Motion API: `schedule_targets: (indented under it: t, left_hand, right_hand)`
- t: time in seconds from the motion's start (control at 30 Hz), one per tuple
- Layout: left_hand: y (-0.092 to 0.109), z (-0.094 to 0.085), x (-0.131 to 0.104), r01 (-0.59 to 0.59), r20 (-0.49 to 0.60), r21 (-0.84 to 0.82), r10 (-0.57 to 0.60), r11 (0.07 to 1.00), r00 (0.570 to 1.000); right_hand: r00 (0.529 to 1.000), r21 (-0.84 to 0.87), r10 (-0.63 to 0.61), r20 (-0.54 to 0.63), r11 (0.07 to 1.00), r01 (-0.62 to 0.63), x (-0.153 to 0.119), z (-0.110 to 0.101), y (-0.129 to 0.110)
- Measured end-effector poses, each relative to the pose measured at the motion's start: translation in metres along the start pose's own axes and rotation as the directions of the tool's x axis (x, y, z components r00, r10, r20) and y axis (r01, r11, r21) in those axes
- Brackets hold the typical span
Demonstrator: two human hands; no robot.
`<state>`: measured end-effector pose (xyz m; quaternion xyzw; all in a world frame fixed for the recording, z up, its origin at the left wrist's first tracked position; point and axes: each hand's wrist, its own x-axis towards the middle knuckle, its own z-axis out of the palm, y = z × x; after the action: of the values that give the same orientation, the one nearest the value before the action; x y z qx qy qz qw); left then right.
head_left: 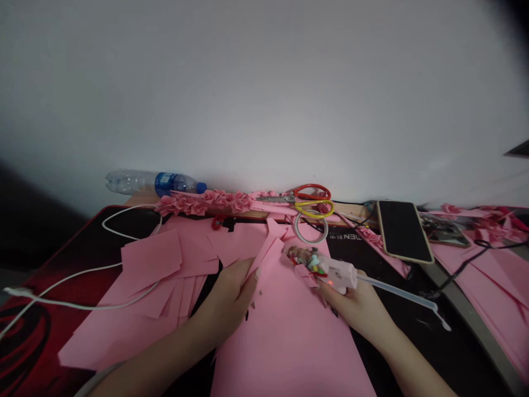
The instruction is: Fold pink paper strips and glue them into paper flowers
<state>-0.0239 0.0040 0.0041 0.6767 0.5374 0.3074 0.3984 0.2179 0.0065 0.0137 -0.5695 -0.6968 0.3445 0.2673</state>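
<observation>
The left hand (pixel 235 292) had its grip clamped on a folded pink paper (pixel 264 256), which was above the upper part of a large pink sheet (pixel 289 353). The right hand (pixel 361 309) had its grip closed around a glue gun (pixel 341 271), and the front end pointed towards the folded pink paper, near but apart. A translucent glue stick (pixel 399 291) came out from its back. Beyond the hands lay a tape roll (pixel 308 240) and scissors (pixel 294 198).
</observation>
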Motion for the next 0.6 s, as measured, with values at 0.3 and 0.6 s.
schedule_targets:
  t: [0.3, 0.6]
  left_hand:
    - [0.0007, 0.0008, 0.0009, -0.003, -0.017, 0.007, 0.003, 1.0, 1.0]
    - [-0.0002, 0.0003, 0.0011, -0.003, -0.006, -0.002, 0.003, 1.0, 1.0]
  right_hand:
    - [0.997, 0.036, -0.071, 0.037, 0.997, 0.07, 0.0015, 0.001, -0.0049]
    - [0.995, 0.049, -0.07, 0.076, 0.997, 0.066, -0.0002, 0.0023, -0.0048]
